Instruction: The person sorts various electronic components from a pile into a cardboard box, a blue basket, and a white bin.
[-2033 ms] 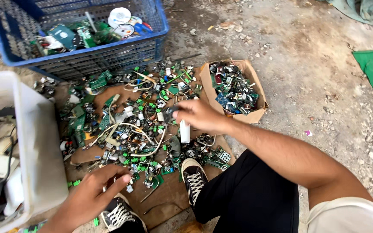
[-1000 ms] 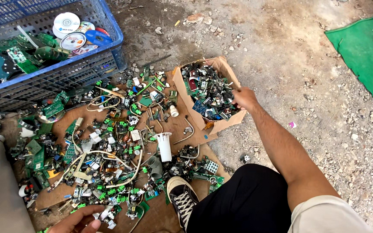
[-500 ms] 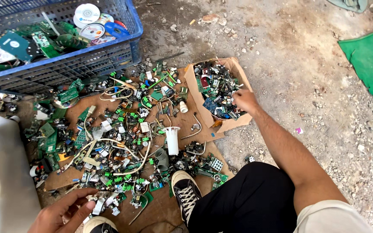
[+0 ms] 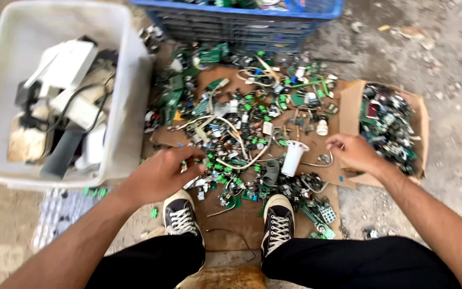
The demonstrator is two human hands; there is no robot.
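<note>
I see left hand (image 4: pixel 161 174) pinching small part in scrap pile (image 4: pixel 241 134); right hand (image 4: pixel 351 152) loosely curled, empty, beside cardboard box (image 4: pixel 348 101).

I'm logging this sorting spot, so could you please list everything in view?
Scrap pile: one, green boards, wires and small parts, centre on brown cardboard.
White tub: one, left, holding pale casings and dark cables.
Blue crate: one, top.
Cardboard box: one, brown, right, filled with small parts.
White cup-shaped part: one, in the pile.
Shoes: two, black with white laces, bottom.
Left hand: grip touching parts at the pile's near edge.
Right hand: curled beside the box.
</note>
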